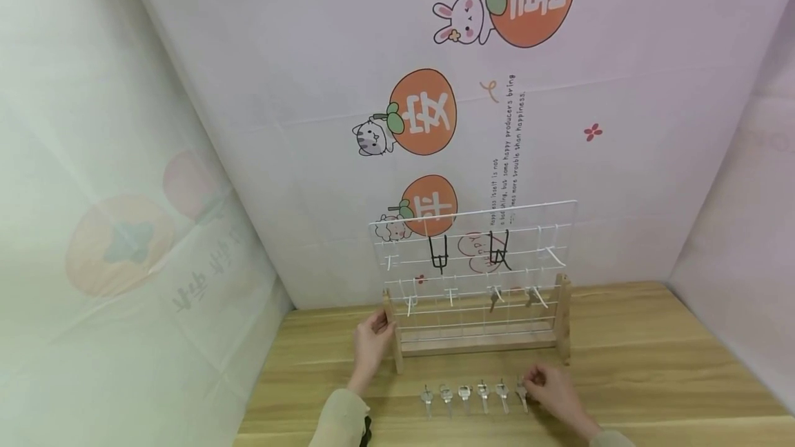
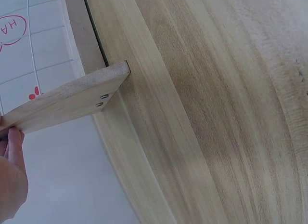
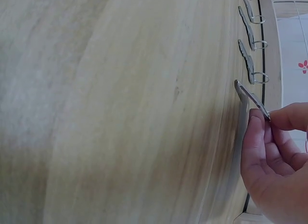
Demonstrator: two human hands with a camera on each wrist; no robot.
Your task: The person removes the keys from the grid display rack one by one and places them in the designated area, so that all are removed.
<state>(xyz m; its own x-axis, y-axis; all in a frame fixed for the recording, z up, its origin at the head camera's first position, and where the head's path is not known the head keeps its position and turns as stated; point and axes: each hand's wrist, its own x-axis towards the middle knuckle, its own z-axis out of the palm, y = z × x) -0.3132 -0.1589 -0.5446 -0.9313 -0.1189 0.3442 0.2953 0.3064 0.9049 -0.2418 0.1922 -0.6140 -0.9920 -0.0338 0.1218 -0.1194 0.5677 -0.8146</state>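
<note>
A white wire grid rack [image 1: 478,349] with wooden side posts stands on the table. My left hand [image 1: 373,340] grips its left post [image 1: 393,336]; in the left wrist view the fingers [image 2: 17,147] lie against the edge of that wooden post [image 2: 72,98]. In front of the rack, my right hand [image 1: 551,386] pinches a silver key [image 3: 252,98] by its head between thumb and fingers, its blade pointing away from the hand. Several more keys [image 1: 464,394] with small rings lie in a row to its left. Two keys [image 1: 494,301] hang from white hooks on the rack's lower right.
Two black hooks [image 1: 438,254] hang on the grid's upper part, with white hooks [image 1: 410,303] beside and below. A printed white cloth [image 1: 323,178] forms the back wall, and pale cloth sides [image 1: 155,336] flank the wooden table [image 1: 652,350].
</note>
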